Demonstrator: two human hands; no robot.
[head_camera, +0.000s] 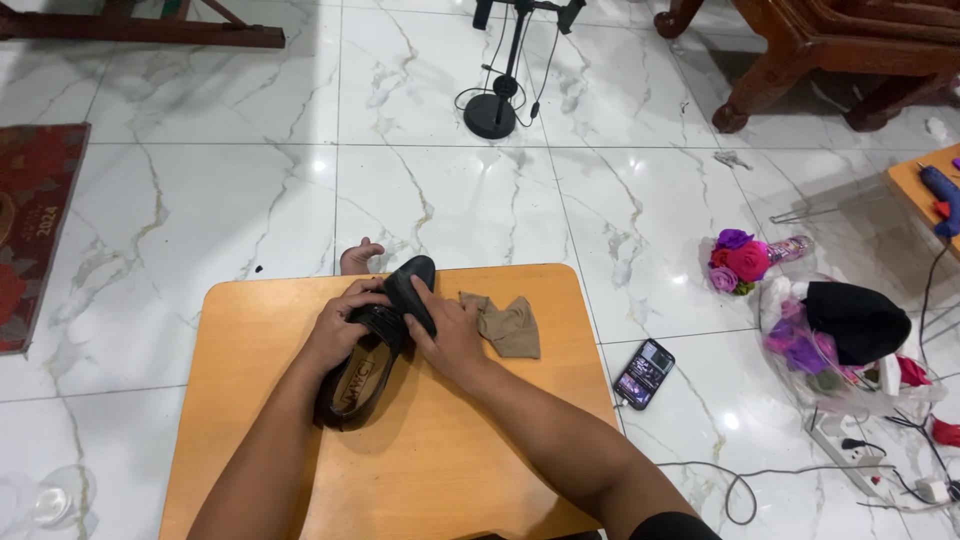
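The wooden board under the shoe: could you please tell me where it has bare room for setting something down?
The wooden board is bare along its left side, beside the left hand, and across the near part between the forearms. The far middle is crowded: both hands grip the black shoe, with the right hand next to a tan cloth.

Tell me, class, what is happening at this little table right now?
A person seated on the floor holds a black shoe over a low wooden table with both bare hands. The left hand grips the shoe's side, and the right hand presses on its raised toe end. A crumpled tan sock lies on the table just beside the right hand. A phone rests on the tiled floor to the right, near a bunch of artificial flowers.
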